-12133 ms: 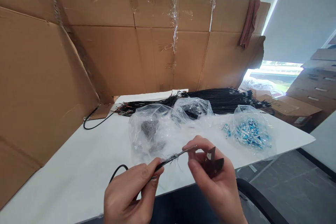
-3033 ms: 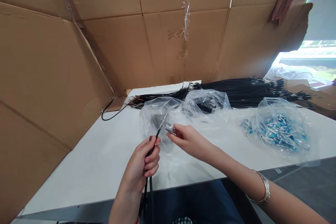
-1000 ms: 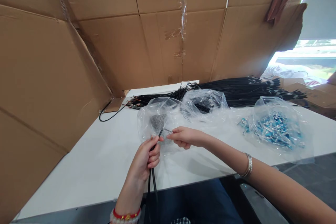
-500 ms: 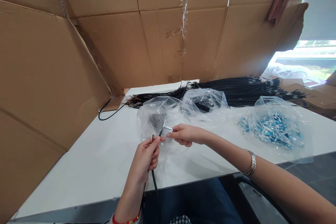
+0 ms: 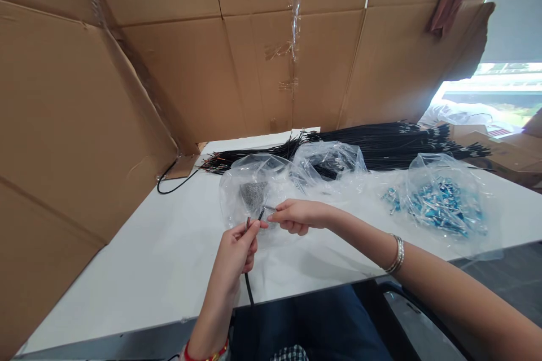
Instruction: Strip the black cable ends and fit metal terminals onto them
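Observation:
My left hand (image 5: 237, 248) grips a thin black cable (image 5: 248, 289) near its stripped end, which pokes up past my fingertips; the rest hangs down over the table's front edge. My right hand (image 5: 296, 215) pinches a small silvery metal piece (image 5: 270, 208) right beside that cable end. Both hands hover over the white table (image 5: 139, 259), just in front of a clear plastic bag (image 5: 249, 192) holding a heap of small grey parts.
A second clear bag (image 5: 328, 161) lies behind, and a bag of blue parts (image 5: 440, 203) sits to the right. A long bundle of black cables (image 5: 393, 144) lies along the back. Cardboard walls (image 5: 76, 118) enclose the left and rear. A loose black wire (image 5: 167, 180) curls at the back left.
Since one second ago the hands stay close together at the cable end, with the right hand's metal piece shifted slightly. Twelve seconds ago both hands were nearer to me.

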Motion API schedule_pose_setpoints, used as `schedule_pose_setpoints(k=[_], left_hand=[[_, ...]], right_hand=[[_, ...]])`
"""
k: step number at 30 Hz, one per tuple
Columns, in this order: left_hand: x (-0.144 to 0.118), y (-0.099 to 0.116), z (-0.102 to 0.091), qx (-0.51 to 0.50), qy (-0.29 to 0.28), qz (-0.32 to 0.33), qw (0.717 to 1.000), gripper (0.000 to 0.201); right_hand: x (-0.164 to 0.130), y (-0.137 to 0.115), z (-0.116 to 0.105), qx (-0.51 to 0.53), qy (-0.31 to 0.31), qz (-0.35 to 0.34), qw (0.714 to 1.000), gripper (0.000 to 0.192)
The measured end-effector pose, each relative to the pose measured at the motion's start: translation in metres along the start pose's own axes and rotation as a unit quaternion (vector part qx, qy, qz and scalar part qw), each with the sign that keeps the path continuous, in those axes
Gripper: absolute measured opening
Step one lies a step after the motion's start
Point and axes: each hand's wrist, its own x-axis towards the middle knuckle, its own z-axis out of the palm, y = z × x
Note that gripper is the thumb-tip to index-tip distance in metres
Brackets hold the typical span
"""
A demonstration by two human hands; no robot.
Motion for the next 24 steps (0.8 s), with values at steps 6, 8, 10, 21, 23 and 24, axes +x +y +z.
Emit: schedule_pose_setpoints(k=[6,8,10,21,23,24], left_hand=[[0.006,-0.001,0.002,0.046,0.021,-0.003,0.999,0.041],[0.008,-0.002,0.002,0.061,0.024,-0.001,0.998,0.039],[0.009,-0.003,0.002,0.073,0.026,0.003,0.997,0.039],[-0.004,-0.005,-0.002,0.156,0.106,0.083,0.979,0.040],[-0.011,-0.004,0.000,0.177,0.123,0.102,0.971,0.037],[-0.014,-0.004,0.002,0.185,0.129,0.110,0.968,0.036]], right_hand=[[0.009,0.005,-0.004,0.024,-0.038,0.031,0.999,0.029],[0.012,0.006,-0.005,0.028,-0.041,0.035,0.998,0.026],[0.013,0.007,-0.006,0.029,-0.033,0.033,0.999,0.026],[0.003,0.006,0.014,-0.001,0.243,-0.114,0.963,0.039],[0.008,0.006,0.020,0.006,0.275,-0.132,0.952,0.043],[0.010,0.006,0.022,0.008,0.283,-0.137,0.949,0.045]])
